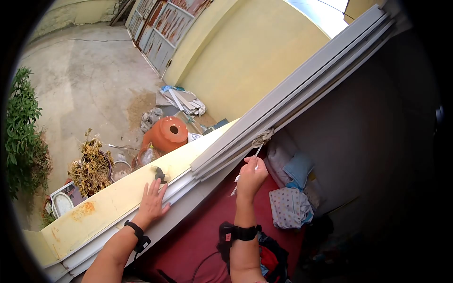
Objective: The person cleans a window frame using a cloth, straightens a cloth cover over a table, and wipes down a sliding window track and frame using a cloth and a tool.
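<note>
My right hand (252,177) is closed around a thin white stick (259,150), whose lower end shows pale below the fist. At the stick's upper end a bunched, dirty beige rag (263,137) touches the edge of the white window frame (288,101). My left hand (152,200) lies with fingers spread on the cream sill (111,207) and the white window track (181,184). Just beyond its fingertips sits a small dark crumpled thing (160,175), whose kind I cannot make out.
Outside are a terracotta pot (163,134), a dried plant (92,165), a green bush (21,132), a pile of boards (184,101) and a rusty gate (167,28). Inside, folded bedding (290,207) rests on a red surface (188,236). Dark clothing (273,254) lies near my right forearm.
</note>
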A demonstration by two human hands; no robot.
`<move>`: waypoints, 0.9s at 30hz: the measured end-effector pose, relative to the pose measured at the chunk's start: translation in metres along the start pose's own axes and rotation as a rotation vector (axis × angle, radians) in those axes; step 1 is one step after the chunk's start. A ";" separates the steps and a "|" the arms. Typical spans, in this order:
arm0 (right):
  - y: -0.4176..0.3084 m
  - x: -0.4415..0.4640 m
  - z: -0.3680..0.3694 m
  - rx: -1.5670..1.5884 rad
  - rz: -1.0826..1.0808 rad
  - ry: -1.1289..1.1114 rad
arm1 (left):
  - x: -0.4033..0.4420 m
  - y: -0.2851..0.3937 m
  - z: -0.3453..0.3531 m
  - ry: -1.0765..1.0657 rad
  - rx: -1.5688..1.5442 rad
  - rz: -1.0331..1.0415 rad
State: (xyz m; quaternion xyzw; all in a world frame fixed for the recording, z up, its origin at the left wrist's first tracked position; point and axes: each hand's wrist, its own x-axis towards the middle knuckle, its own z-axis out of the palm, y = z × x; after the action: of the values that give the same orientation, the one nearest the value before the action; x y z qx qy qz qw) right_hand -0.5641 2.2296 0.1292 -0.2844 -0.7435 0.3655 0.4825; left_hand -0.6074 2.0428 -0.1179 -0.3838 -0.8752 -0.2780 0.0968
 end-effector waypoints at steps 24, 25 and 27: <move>0.142 -0.077 0.041 -0.245 0.192 -0.068 | -0.001 0.001 -0.006 0.017 -0.001 0.010; 0.155 -0.084 0.043 -0.284 0.195 -0.094 | -0.001 0.001 -0.005 0.017 0.003 0.011; 0.174 -0.101 0.044 -0.294 0.214 -0.114 | -0.001 0.003 -0.008 0.008 0.014 0.006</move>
State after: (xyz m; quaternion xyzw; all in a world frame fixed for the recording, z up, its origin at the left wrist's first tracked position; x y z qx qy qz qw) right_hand -0.5549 2.2393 -0.0762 -0.4080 -0.7807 0.3175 0.3511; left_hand -0.6047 2.0395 -0.1105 -0.3848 -0.8756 -0.2731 0.1037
